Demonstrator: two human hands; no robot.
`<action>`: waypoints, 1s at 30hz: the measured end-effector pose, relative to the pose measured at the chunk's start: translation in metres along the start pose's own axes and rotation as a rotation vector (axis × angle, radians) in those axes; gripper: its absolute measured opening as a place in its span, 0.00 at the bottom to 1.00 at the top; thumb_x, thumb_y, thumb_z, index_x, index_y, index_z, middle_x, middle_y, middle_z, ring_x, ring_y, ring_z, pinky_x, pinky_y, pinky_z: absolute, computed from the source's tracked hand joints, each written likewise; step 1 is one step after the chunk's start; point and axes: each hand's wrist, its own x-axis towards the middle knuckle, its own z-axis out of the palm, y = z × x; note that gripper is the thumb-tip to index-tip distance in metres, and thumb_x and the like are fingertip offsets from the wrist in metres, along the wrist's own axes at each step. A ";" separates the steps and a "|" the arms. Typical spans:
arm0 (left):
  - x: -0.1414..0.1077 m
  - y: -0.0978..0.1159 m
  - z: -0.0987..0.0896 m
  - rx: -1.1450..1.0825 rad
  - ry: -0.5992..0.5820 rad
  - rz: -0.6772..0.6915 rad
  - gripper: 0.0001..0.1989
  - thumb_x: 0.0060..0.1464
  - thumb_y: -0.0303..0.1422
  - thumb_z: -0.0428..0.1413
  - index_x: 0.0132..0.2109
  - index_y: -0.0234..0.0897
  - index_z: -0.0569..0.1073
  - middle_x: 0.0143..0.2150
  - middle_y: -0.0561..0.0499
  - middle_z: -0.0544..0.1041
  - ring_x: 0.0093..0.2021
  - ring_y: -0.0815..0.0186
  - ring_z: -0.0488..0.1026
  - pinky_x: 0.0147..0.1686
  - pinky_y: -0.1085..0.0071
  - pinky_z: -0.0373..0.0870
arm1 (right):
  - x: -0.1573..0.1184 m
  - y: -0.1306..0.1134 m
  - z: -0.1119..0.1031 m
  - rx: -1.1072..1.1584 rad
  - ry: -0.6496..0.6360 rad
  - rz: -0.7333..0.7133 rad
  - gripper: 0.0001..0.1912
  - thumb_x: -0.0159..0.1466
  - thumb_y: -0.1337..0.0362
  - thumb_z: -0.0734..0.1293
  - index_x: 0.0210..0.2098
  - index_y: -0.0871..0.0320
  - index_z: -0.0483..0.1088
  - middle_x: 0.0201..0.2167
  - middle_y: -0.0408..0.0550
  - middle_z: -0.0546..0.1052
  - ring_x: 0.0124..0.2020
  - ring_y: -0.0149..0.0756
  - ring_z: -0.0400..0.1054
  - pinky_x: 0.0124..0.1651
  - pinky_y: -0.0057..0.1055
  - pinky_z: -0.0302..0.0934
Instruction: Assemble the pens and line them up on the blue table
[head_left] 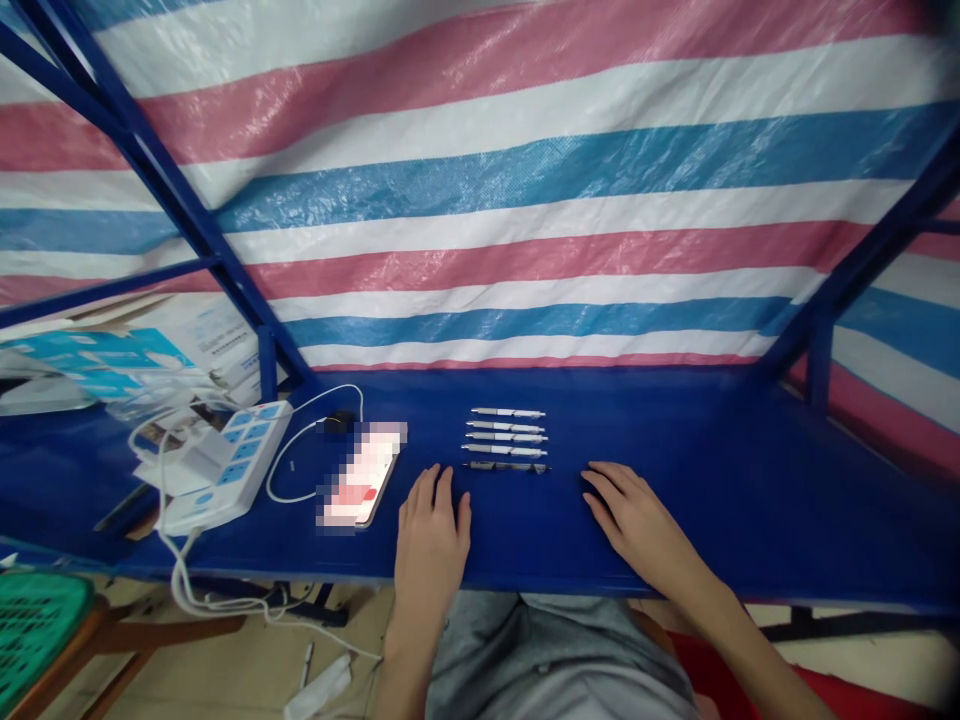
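Observation:
Several pens lie side by side in a stack of rows on the blue table (525, 540). The top ones, such as the white pen (508, 412), are white and grey; the black pen (506, 467) is nearest to me. My left hand (433, 530) rests palm down on the table, left of and just below the black pen, fingers extended and holding nothing. To the right of the pens, my right hand (630, 515) lies palm down with its fingers apart, also holding nothing. Neither hand touches a pen.
A phone (375, 475), partly pixelated, lies left of my left hand. Further left are a white power strip (236, 465), looping white cables and boxes (150, 350). Blue metal bars and a striped sheet (525, 200) stand behind. A green stool (37, 630) is at lower left.

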 end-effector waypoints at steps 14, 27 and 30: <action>0.008 -0.011 0.005 0.108 -0.241 0.071 0.35 0.70 0.48 0.40 0.72 0.26 0.57 0.73 0.38 0.59 0.73 0.49 0.55 0.70 0.50 0.59 | -0.010 0.004 0.002 -0.031 -0.255 0.120 0.38 0.75 0.42 0.49 0.75 0.59 0.48 0.74 0.51 0.50 0.75 0.50 0.44 0.73 0.55 0.49; 0.017 -0.015 0.014 0.077 -0.189 0.087 0.38 0.69 0.52 0.42 0.72 0.28 0.58 0.72 0.34 0.59 0.74 0.46 0.54 0.68 0.45 0.58 | -0.013 0.008 0.010 -0.065 -0.167 0.083 0.37 0.75 0.43 0.52 0.75 0.56 0.50 0.74 0.54 0.52 0.74 0.54 0.45 0.70 0.59 0.53; 0.016 -0.013 0.013 0.078 -0.194 0.072 0.38 0.69 0.52 0.42 0.72 0.27 0.58 0.72 0.34 0.60 0.73 0.46 0.54 0.69 0.46 0.57 | -0.014 0.008 0.008 -0.054 -0.155 0.087 0.36 0.75 0.43 0.53 0.74 0.56 0.52 0.73 0.55 0.54 0.74 0.54 0.47 0.70 0.58 0.53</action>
